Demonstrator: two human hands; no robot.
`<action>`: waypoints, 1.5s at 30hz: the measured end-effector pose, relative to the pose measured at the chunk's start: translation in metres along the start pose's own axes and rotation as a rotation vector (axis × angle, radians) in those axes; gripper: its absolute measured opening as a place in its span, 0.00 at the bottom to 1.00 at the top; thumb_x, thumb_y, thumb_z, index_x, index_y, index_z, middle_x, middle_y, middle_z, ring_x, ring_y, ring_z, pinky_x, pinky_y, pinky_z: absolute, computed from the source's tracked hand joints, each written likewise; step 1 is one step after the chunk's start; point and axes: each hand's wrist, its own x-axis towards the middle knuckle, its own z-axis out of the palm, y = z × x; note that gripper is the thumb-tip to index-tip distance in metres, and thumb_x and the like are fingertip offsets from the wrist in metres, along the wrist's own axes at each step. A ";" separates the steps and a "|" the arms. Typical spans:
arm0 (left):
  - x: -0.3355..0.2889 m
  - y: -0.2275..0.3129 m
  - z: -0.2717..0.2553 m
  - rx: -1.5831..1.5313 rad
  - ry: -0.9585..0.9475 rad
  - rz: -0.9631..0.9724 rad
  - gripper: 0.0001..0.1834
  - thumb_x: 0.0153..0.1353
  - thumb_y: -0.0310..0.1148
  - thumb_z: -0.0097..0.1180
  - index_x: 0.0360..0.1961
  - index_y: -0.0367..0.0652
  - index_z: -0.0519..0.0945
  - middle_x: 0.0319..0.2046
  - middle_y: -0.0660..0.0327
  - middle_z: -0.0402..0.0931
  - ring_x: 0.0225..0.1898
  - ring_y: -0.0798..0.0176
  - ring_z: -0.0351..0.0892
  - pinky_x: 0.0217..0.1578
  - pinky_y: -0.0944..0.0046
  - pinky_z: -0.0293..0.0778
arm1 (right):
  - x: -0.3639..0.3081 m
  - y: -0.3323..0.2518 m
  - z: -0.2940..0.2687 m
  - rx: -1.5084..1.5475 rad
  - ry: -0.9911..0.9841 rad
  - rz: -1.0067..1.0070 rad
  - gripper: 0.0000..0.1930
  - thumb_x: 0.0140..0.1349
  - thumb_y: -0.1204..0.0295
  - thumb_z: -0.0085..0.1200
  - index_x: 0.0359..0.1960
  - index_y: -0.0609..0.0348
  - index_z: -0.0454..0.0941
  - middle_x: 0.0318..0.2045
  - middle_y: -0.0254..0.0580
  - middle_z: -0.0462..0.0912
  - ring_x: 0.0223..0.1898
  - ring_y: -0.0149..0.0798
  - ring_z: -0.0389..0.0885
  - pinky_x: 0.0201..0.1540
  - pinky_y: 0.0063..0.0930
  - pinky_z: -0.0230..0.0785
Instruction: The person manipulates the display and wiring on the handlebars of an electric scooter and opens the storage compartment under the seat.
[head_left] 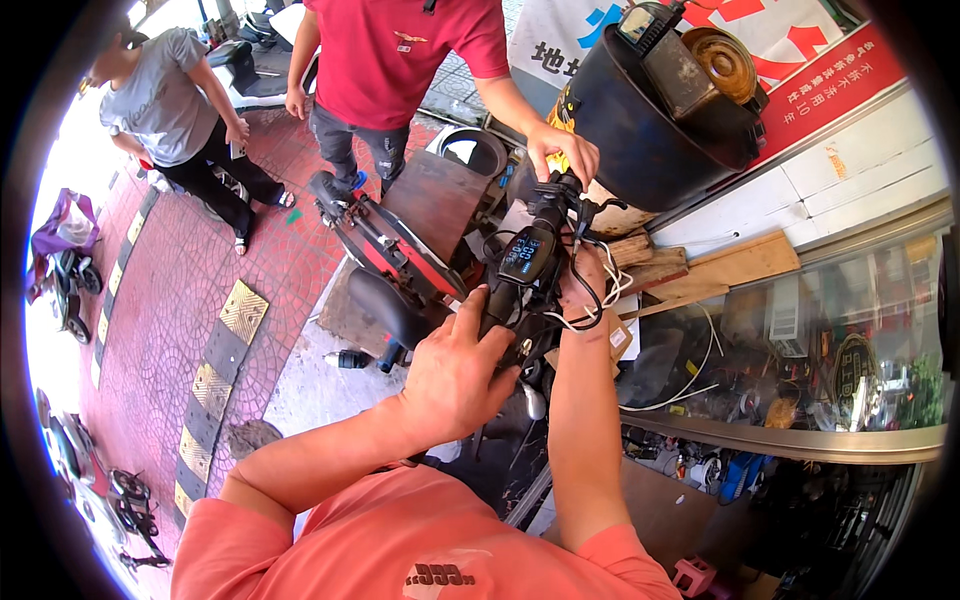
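Note:
An electric scooter's handlebar [495,306] with a lit display [524,256] lies in front of me. My left hand [458,375] wraps the near end of the bar, index finger stretched along it. Beyond the display, my right hand [582,282] reaches in among black and white cables [612,285]; its fingers are mostly hidden behind them and the bar. Another person's hand [563,150] rests on the far end of the bar. The scooter's red and black deck [400,245] and black saddle [385,308] extend to the left.
A large black tub [640,125] with a metal box on it stands at the far right. Wooden boards [735,265] lie above a glass display case [800,350]. A person in grey [172,95] stands far left, near yellow-black strips [212,390]. A drill-like tool [350,359] lies beside the saddle.

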 end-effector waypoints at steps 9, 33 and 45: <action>0.001 -0.014 -0.006 -0.041 -0.016 0.007 0.20 0.53 0.31 0.70 0.46 0.38 0.80 0.62 0.33 0.67 0.57 0.34 0.78 0.55 0.47 0.78 | 0.000 0.001 0.002 0.207 0.065 0.125 0.13 0.66 0.77 0.46 0.49 0.65 0.79 0.38 0.47 0.85 0.34 0.38 0.87 0.39 0.28 0.84; 0.003 -0.015 -0.006 -0.041 -0.004 0.045 0.20 0.53 0.31 0.70 0.46 0.37 0.80 0.61 0.31 0.69 0.51 0.34 0.80 0.53 0.48 0.79 | 0.000 0.006 -0.019 -0.049 0.048 0.008 0.16 0.65 0.73 0.56 0.52 0.69 0.81 0.42 0.44 0.88 0.41 0.34 0.87 0.44 0.24 0.80; 0.011 -0.031 -0.019 -0.118 -0.040 0.065 0.20 0.55 0.32 0.68 0.48 0.37 0.81 0.61 0.35 0.71 0.56 0.33 0.78 0.55 0.47 0.77 | -0.024 -0.012 0.002 -0.057 0.260 -0.035 0.16 0.69 0.70 0.55 0.55 0.63 0.80 0.46 0.42 0.87 0.42 0.39 0.87 0.45 0.29 0.80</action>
